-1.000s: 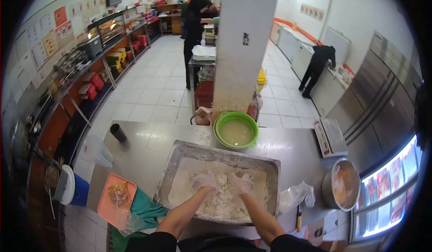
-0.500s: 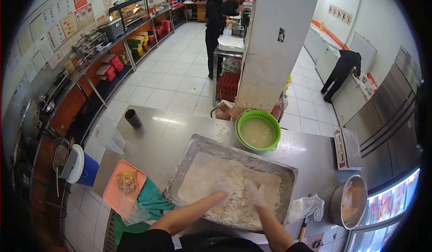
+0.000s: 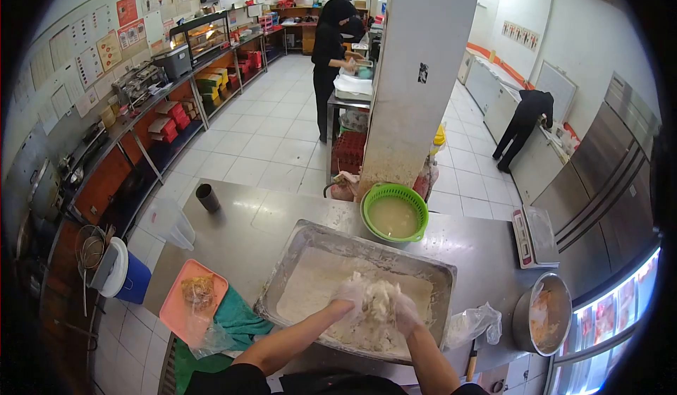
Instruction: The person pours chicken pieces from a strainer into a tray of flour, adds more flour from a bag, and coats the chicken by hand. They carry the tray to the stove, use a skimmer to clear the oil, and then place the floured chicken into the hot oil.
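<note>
Half a second ago our hands lay flat and apart in the flour, spread over the floured pieces. Now we have drawn them together and raised them: the left hand (image 3: 350,293) and the right hand (image 3: 404,309) cup a clump of floured pieces (image 3: 377,298) between them, lifted above the flour bed in the metal tray (image 3: 437,272). Our head has shifted too, so the green colander (image 3: 394,212) sits a little further left in view, and the person in black (image 3: 330,50) at the far table now stands turned toward it.

Bright even light, fisheye edges, dark vignette
</note>
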Demonstrator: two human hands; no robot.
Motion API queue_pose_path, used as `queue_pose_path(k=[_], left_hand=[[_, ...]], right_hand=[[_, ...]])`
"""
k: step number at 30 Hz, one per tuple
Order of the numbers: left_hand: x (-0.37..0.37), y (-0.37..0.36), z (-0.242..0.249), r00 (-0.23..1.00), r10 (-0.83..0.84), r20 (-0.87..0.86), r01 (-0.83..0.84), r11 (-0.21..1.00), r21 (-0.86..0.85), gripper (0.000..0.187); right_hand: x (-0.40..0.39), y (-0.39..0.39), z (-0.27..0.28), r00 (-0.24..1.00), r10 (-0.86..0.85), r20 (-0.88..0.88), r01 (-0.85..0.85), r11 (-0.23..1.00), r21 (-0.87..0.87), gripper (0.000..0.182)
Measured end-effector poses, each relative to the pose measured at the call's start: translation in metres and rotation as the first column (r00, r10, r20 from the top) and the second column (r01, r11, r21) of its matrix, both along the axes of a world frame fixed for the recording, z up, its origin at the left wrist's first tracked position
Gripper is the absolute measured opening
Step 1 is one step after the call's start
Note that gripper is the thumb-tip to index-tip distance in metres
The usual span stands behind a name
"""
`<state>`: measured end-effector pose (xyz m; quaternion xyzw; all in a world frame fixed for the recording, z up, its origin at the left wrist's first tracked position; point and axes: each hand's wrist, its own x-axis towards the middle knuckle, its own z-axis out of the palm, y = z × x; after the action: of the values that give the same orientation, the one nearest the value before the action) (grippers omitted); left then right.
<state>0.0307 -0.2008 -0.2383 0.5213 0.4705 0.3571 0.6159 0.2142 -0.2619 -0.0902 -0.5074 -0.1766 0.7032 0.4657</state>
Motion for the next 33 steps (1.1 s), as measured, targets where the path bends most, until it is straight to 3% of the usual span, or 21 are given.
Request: queue_pose_path(k=[1,3,4,6,7,8,10,12,13,14,16,17,20,22,24,25,26,29,32,33], left_hand=[[-0.015,0.003,-0.025,1.000,-0.022,-0.020,0.020,0.995,-0.097,0.052],[-0.047,-0.013,-0.121,0.996,-0.072,-0.055,0.053,0.955,-0.291,0.046],[-0.049,-0.025,-0.098,0.994,-0.083,-0.069,0.056,0.942,-0.330,0.041],[-0.045,-0.061,-0.027,0.997,-0.078,-0.025,0.062,0.916,-0.396,0.036],[-0.038,-0.075,-0.010,0.997,-0.077,-0.015,0.063,0.907,-0.417,0.038],[-0.025,-0.080,-0.035,0.995,-0.072,-0.075,0.036,0.915,-0.401,0.039],[0.005,-0.089,-0.078,0.979,-0.065,-0.196,-0.013,0.929,-0.371,0.041],[0.033,-0.086,-0.032,0.993,0.101,0.069,-0.026,0.727,-0.687,0.040],[0.044,-0.085,-0.002,0.961,0.219,0.170,0.010,0.585,-0.811,0.039],[0.049,-0.086,0.015,0.955,0.232,0.184,0.021,0.566,-0.824,0.038],[0.053,-0.081,0.040,0.940,0.269,0.211,0.040,0.527,-0.849,0.039],[0.047,-0.080,0.049,0.940,0.220,0.260,0.070,0.622,-0.780,0.041],[0.007,-0.079,0.073,0.934,0.036,0.356,0.132,0.890,-0.436,0.053],[0.006,-0.060,0.050,0.987,-0.062,0.150,0.090,0.979,-0.183,0.052],[0.002,-0.043,0.027,0.935,-0.139,-0.326,0.178,0.980,0.093,0.052],[-0.002,-0.032,0.060,0.756,-0.269,-0.597,0.445,0.880,0.168,0.038],[-0.003,-0.020,0.099,0.501,-0.293,-0.814,0.693,0.699,0.174,0.031],[-0.020,-0.021,0.131,0.868,-0.244,-0.433,0.259,0.965,-0.024,0.033],[-0.014,0.007,0.134,0.616,0.071,-0.784,-0.184,0.981,-0.056,0.048],[-0.013,0.008,0.128,0.618,0.096,-0.781,-0.211,0.976,-0.047,0.053]], right_hand=[[0.009,0.003,-0.018,0.959,0.031,0.282,-0.039,0.999,0.021,0.050],[0.022,-0.002,-0.075,0.652,0.055,0.756,-0.118,0.993,0.029,0.053],[0.018,-0.015,-0.076,0.506,-0.043,0.861,0.002,0.999,0.049,0.053],[0.005,-0.035,-0.057,0.616,-0.096,0.782,0.153,0.988,0.001,0.056],[0.003,-0.037,-0.052,0.835,-0.073,0.545,0.152,0.983,-0.101,0.058],[-0.002,-0.036,-0.047,0.741,0.109,0.663,-0.085,0.994,-0.069,0.054],[-0.020,-0.039,-0.043,0.394,0.362,0.844,-0.515,0.848,-0.123,0.047],[-0.039,-0.041,-0.059,0.586,0.442,0.679,-0.488,0.862,-0.140,0.043],[-0.049,-0.037,-0.085,0.885,0.303,0.353,-0.258,0.951,-0.169,0.043],[-0.053,-0.034,-0.099,0.999,0.039,-0.012,-0.041,0.959,-0.281,0.042],[-0.051,-0.032,-0.094,0.998,-0.002,-0.071,-0.020,0.950,-0.311,0.041],[-0.047,-0.032,-0.091,0.995,-0.019,-0.094,-0.013,0.942,-0.334,0.041],[-0.030,-0.036,-0.082,1.000,-0.015,0.024,0.012,0.994,0.110,0.046],[-0.020,-0.035,-0.009,0.999,-0.016,-0.043,0.005,0.970,-0.243,0.041],[-0.011,-0.029,0.020,0.983,0.005,-0.186,-0.044,0.977,-0.208,0.038],[-0.002,-0.037,0.008,0.993,0.022,-0.115,-0.024,1.000,-0.019,0.037],[0.006,-0.040,-0.002,0.999,0.027,-0.029,-0.021,0.983,0.184,0.036],[0.016,-0.007,0.052,0.979,0.174,0.108,-0.163,0.981,-0.105,0.046],[0.041,0.014,0.001,0.887,0.124,0.444,-0.245,0.943,0.226,0.060],[0.040,0.019,-0.016,0.734,0.076,0.675,-0.201,0.974,0.108,0.062]])
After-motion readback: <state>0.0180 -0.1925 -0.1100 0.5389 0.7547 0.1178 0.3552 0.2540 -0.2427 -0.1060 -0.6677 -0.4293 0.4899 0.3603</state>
